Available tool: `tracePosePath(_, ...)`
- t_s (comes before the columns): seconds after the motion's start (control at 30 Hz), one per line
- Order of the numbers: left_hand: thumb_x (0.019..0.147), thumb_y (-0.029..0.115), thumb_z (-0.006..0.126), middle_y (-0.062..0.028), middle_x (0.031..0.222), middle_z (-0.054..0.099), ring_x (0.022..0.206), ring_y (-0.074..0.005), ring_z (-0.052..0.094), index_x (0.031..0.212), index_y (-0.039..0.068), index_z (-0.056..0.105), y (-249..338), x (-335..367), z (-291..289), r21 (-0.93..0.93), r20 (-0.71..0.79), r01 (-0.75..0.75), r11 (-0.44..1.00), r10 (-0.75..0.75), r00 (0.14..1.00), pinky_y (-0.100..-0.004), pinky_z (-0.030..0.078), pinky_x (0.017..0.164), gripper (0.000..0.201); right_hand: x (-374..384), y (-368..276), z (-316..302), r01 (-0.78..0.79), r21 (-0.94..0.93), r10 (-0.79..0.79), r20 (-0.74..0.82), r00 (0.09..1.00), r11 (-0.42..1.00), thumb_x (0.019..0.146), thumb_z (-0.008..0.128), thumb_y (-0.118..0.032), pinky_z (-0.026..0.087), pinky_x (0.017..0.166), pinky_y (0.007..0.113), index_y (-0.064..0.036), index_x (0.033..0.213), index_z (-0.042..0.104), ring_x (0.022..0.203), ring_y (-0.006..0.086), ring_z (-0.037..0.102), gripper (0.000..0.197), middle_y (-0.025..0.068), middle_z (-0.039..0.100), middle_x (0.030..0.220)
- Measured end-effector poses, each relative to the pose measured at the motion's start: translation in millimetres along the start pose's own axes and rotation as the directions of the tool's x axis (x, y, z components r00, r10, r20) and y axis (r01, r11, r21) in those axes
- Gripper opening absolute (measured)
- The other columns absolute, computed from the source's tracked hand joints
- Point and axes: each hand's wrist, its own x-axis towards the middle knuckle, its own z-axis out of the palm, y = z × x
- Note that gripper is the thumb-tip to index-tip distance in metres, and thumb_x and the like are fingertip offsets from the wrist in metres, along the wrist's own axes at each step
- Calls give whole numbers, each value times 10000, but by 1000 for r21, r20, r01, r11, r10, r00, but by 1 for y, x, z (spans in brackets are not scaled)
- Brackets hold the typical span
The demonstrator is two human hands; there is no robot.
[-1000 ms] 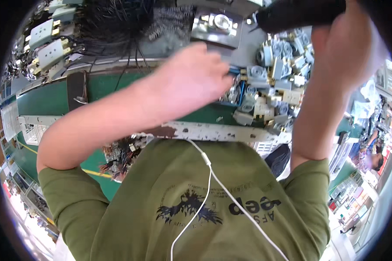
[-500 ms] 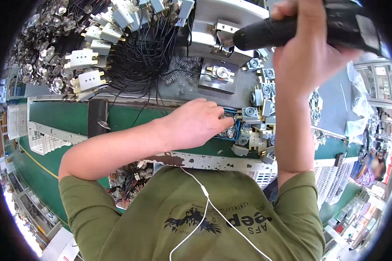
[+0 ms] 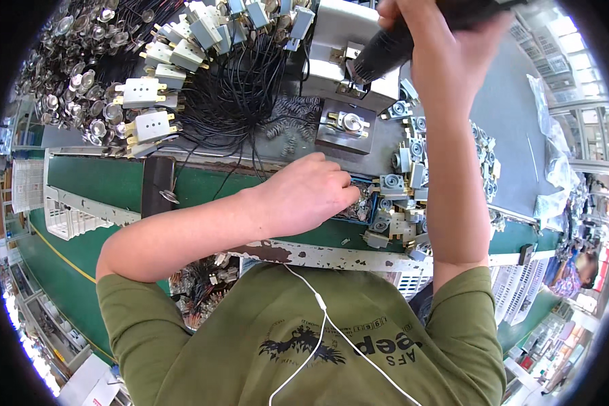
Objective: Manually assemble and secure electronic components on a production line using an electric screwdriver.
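My right hand [image 3: 446, 57] is wrapped round a black electric screwdriver [image 3: 389, 54], its body partly cut off by the upper edge. The tool's tapered nose points down-left onto a small part [image 3: 352, 71] set in a pale metal fixture [image 3: 325, 37]. My left hand [image 3: 308, 193] has its fingers curled down at a small blue tray [image 3: 360, 220] of tiny metal pieces; the fingertips are hidden, so what they pinch cannot be made out. Between the hands, a metal block [image 3: 345, 139] carries a thermostat-like part with a round metal disc [image 3: 352, 122].
Grey box-shaped switch units [image 3: 152, 127] with black wires [image 3: 227, 101] crowd the back left, beside piled metal discs [image 3: 81, 81]. Loose springs [image 3: 291, 125] lie near the block. More grey units [image 3: 392, 183] stand right of the tray. A dark holder [image 3: 158, 186] hangs at the table edge.
The screwdriver has shifted slightly up and left, its nose now steeper on the part in the fixture. My left hand stays at the tray, and the whole view has shifted a little.
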Motion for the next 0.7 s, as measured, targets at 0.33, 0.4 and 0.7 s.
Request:
tracePosePath(0.33, 857, 173, 730, -33, 800, 681, 830, -224, 690, 854, 114, 667, -31, 10, -51, 120, -442, 138, 983, -71, 894, -384, 499, 766, 87, 16, 11, 12, 29, 100, -33, 31, 999, 995, 896, 749, -4, 577, 790, 285, -25, 1439, 378, 910, 136, 690, 658, 102, 717, 1089)
tracePosePath(0.4, 842, 178, 753, -20, 802, 667, 838, -222, 671, 861, 120, 658, -42, 12, -51, 137, -492, 193, 972, -102, 864, -384, 480, 767, 112, 14, 9, 10, 60, 27, -61, 51, 997, 998, 899, 733, 18, 573, 748, 274, -24, 1428, 364, 882, 131, 686, 646, 104, 712, 1068)
tracePosePath(0.7, 833, 202, 766, -15, 870, 652, 890, -215, 635, 873, 114, 649, -53, 23, -16, 223, -394, 190, 956, -89, 915, -375, 467, 786, 152, -21, -38, 1, -152, -141, 135, -127, 983, 978, 867, 742, 78, 545, 576, 257, -29, 1245, 454, 678, 127, 659, 487, 79, 677, 932)
